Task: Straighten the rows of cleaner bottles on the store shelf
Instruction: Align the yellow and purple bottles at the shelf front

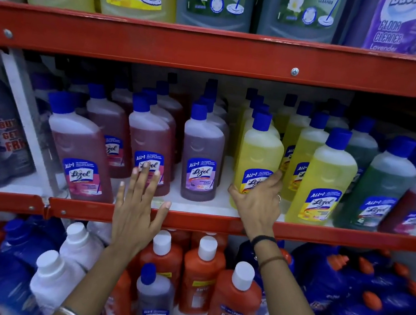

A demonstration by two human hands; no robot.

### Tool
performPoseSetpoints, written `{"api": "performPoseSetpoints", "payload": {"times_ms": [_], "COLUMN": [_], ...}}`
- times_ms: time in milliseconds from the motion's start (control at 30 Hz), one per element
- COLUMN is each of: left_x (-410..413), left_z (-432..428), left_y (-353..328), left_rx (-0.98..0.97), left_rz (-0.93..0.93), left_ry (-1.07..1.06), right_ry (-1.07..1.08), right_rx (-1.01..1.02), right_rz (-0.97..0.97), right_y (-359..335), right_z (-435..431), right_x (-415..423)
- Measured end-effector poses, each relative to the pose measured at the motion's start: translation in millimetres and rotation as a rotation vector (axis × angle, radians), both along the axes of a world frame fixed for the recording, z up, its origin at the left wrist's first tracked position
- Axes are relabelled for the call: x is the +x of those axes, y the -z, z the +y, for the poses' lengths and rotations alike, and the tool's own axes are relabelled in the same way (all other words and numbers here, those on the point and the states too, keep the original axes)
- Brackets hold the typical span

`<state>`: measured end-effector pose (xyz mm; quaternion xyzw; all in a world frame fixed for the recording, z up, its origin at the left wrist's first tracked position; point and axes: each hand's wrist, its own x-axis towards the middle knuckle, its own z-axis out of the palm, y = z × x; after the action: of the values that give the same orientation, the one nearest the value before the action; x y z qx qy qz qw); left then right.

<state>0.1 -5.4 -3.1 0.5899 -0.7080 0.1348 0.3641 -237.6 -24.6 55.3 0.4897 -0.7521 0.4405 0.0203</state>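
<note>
Here the right hand [257, 203] wraps the lower body of a yellow bottle [258, 158] at the front of its row on the middle shelf [193, 217], thumb on the near left side and fingers curled over the label's right edge, so the grip is closed around it. The bottle stands upright, blue cap up, its label facing outward, long axis vertical. The left hand [136, 214] is spread flat and open, holding nothing; its fingertips [144, 172] press against the label of a reddish bottle [150, 144], which also stands upright at the head of its row. Between the two stands a purple bottle [202, 154], untouched, label forward. A second yellow bottle [323, 180] stands just right of the gripped one.
</note>
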Motion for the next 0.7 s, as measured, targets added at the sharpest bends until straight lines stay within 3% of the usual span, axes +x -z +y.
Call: {"api": "performPoseSetpoints", "payload": {"times_ms": [567,700], "left_x": [3.4,17.2], "left_z": [7.3,9.3], "left_y": [-6.1,-1.2], "left_rx": [0.078,0.085], "left_rz": [-0.009,-0.024], "left_ry": [0.024,0.019], "right_ry": [-0.011,-0.026], "right_rx": [-0.032,-0.282], "right_rz": [0.047,0.006], "right_y": [16.7,33.0], "right_z": [42.8,63.7], "right_x": [-8.1,11.2]}}
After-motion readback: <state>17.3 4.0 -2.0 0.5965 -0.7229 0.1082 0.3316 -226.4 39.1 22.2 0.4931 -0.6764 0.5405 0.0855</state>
